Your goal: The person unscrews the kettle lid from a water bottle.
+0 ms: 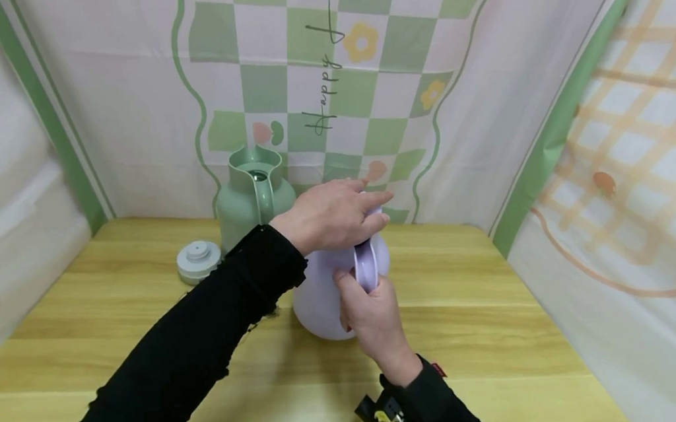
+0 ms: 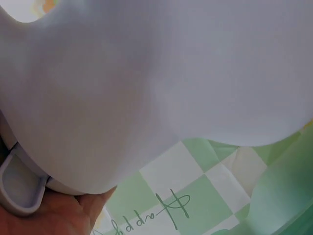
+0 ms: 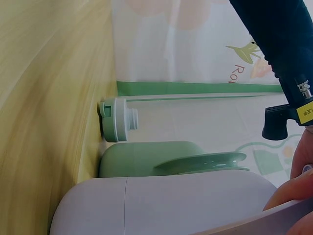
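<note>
A lilac vacuum jug [image 1: 321, 298] stands upright on the table, and its smooth side spans much of the left wrist view. My left hand [image 1: 338, 214] lies across its top with the fingers extended, largely covering the lid. A lilac tab [image 2: 22, 183] of the lid shows against the palm in the left wrist view. Lower down, my right hand [image 1: 370, 314] grips the jug's handle [image 1: 366, 265], thumb along its left side. In the right wrist view the jug body [image 3: 161, 205] stands in front of the green jug.
Behind and left stands a green vacuum jug [image 1: 236, 209] with its mouth uncovered. A pale green stopper [image 1: 199, 260] sits on the wooden table [image 1: 474, 346] beside it. Patterned cloth [image 1: 269, 87] hangs behind and along both sides.
</note>
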### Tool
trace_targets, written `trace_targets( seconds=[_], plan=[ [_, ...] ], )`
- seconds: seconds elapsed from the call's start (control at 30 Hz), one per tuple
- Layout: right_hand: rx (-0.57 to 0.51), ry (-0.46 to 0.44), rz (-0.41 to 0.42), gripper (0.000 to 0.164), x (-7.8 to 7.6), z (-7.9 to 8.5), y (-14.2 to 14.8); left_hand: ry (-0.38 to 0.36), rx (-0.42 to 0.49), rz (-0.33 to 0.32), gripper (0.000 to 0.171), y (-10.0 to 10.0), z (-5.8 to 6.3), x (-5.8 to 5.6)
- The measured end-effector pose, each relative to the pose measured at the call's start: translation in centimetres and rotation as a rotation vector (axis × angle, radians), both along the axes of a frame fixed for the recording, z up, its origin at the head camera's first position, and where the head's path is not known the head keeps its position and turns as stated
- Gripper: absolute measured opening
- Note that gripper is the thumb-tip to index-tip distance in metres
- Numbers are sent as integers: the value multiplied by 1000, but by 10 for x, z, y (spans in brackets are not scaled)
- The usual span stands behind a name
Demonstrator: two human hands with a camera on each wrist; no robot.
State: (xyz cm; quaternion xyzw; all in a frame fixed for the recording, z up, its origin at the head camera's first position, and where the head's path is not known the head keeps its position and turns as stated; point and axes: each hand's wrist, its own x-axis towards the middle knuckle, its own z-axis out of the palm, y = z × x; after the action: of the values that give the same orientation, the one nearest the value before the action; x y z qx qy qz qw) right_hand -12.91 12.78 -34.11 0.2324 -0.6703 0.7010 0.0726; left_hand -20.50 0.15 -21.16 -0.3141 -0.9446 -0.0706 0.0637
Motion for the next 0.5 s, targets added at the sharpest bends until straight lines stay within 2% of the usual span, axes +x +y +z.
trace_targets(
  seconds=[0.17,0.5],
  plan=[
    [8,8,-8,51,0,-1,0,29,-1,12,56,2,-2,2],
    [5,26,8,50,-1,0,1,103,29,-8,54,3,-2,5]
  ],
)
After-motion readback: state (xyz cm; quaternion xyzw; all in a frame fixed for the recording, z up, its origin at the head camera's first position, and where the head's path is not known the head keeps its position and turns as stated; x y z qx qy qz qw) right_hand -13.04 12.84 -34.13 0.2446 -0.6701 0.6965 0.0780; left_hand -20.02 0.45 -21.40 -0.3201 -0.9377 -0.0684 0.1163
